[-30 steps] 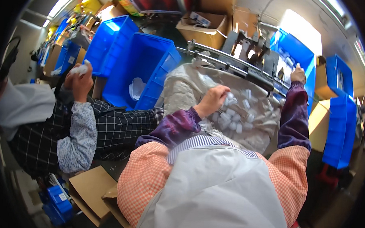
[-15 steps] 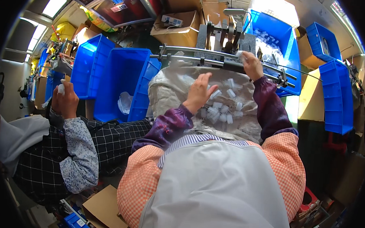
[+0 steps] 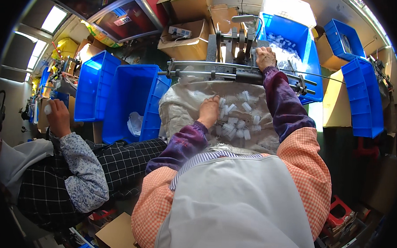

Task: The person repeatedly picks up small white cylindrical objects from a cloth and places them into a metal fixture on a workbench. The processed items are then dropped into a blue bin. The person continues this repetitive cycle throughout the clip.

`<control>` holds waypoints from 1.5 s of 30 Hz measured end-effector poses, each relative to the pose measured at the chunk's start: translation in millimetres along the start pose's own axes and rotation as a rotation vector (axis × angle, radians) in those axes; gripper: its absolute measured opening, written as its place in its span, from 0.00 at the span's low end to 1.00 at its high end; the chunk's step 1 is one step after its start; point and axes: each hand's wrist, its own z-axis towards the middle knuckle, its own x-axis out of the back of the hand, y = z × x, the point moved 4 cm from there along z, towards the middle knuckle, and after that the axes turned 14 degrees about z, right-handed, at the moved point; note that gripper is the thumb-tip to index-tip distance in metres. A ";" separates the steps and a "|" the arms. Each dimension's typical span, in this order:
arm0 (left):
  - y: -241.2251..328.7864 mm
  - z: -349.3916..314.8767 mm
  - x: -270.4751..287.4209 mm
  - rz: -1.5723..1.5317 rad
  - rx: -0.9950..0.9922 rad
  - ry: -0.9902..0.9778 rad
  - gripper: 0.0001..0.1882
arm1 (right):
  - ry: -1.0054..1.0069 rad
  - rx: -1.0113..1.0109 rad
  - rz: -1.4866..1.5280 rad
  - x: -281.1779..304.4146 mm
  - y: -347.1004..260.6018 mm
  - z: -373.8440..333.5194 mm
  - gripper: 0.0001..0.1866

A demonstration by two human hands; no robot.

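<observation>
My left hand rests palm down on a pile of small white plastic parts lying in an open woven sack on my lap. Whether its fingers grip a part is hidden. My right hand reaches forward to a grey metal machine mounted on a horizontal rail, fingers curled on something small at the machine. Behind that hand a blue bin holds more white parts.
A person in a checked garment sits at my left, one hand raised with a small white piece. Blue bins stand left of the sack, more blue bins at the right. Cardboard boxes sit behind the machine.
The view has tilted down and forward. My right hand has moved along the rail inward to the machine. My left hand has dropped onto the pile of white parts.
</observation>
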 end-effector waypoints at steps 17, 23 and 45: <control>-10.2 -0.9 47.0 -0.292 0.193 0.035 0.10 | -0.094 -0.271 -0.090 9.9 10.0 -10.1 0.18; -11.8 -1.4 58.0 -0.468 0.154 0.092 0.10 | -0.065 -0.258 -0.028 -1.8 6.0 -9.2 0.17; 0.2 7.6 95.8 -0.788 -0.009 0.289 0.12 | -0.233 -0.264 -0.004 -4.5 37.9 4.5 0.14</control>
